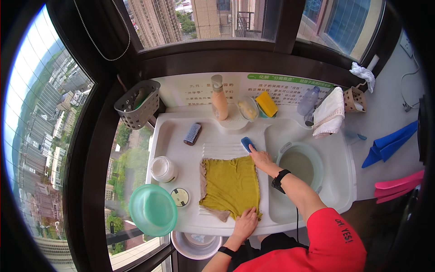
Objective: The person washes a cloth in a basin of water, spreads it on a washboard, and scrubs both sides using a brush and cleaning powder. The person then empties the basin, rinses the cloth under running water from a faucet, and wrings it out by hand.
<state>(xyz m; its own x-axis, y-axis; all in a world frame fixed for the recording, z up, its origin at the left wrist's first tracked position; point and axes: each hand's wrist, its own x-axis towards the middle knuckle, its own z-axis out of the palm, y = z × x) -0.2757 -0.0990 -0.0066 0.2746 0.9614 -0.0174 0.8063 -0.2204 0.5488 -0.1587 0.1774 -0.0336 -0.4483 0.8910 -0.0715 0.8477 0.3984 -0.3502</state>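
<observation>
A wet-looking olive-yellow cloth [231,187] lies spread over the ribbed washboard part of a white laundry sink [183,217], with a greyish-beige cloth edge showing at its left and bottom. My left hand [247,222] presses on the cloth's lower right corner, fingers close together. At the upper right corner of the cloth, my right hand [262,159] holds a blue brush [248,144] just above the ribs; its underside is hidden. A second brush [193,134], with grey-blue bristles facing up, lies at the upper left of the sink.
Left are an open jar [163,169], its round lid [180,197] and a green basin [153,210]. A pale basin [300,166] stands in the right bowl. Along the back are a pump bottle [220,102], soap dish [248,108], yellow sponge [266,104] and white towel [328,114].
</observation>
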